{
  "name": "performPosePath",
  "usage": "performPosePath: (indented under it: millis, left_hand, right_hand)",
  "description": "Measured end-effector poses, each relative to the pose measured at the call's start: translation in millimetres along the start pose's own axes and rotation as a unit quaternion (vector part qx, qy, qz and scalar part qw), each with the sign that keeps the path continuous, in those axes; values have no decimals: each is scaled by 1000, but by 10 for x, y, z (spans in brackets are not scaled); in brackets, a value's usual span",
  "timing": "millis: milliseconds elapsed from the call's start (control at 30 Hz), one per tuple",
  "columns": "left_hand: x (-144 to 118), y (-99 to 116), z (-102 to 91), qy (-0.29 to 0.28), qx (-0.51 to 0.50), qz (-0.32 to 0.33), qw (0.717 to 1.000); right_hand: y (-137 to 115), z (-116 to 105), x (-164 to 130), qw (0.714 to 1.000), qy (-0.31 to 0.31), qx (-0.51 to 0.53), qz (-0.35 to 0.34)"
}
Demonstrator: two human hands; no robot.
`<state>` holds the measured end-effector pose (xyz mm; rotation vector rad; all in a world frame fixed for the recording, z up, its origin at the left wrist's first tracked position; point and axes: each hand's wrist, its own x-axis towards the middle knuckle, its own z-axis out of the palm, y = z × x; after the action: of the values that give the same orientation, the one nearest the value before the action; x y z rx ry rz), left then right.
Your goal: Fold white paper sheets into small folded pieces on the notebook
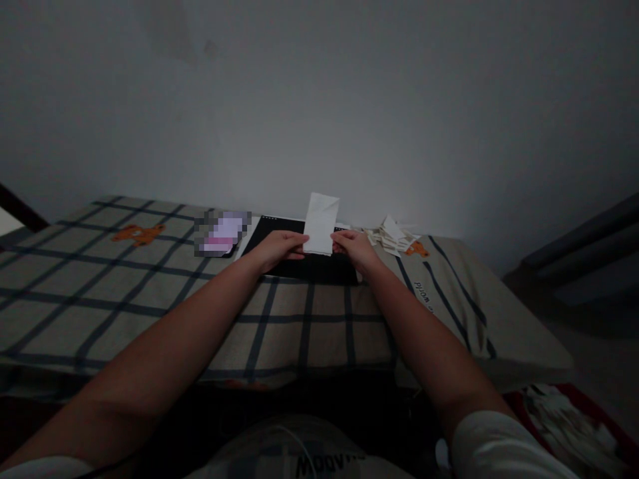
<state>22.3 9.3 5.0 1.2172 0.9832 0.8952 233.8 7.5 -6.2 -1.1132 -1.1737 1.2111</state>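
Note:
A white sheet of paper (320, 223) stands upright over a black pad (304, 266) near the far edge of the checked surface. My left hand (278, 248) pinches the paper's lower left edge. My right hand (353, 247) pinches its lower right edge. Both hands rest low on the pad, and the paper's top leans toward the wall.
A pile of folded white paper pieces (393, 235) lies just right of my right hand. A blurred pinkish object (221, 233) sits left of the pad. The checked cloth (150, 293) has bear prints; a grey wall rises behind. A red patterned item (564, 416) lies lower right.

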Motion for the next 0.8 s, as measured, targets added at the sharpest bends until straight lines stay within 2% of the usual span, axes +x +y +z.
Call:
performPosePath:
  millis: [100, 267, 467, 667, 800]
  left_hand:
    - [-6, -4, 0, -9, 18, -3, 1000]
    - [-3, -12, -10, 25, 15, 24, 999]
    - [16, -22, -8, 37, 18, 24, 999]
    - [10, -21, -10, 14, 31, 1, 999]
    - [7, -25, -20, 9, 12, 27, 1000]
  right_hand:
    - [1, -4, -1, 1000, -7, 6, 7]
    - [-1, 22, -31, 998, -41, 18, 40]
    - [0, 35, -30, 999, -29, 2, 42]
    - [22, 15, -20, 998, -34, -2, 44]
    - [24, 7, -28, 997, -56, 1, 44]
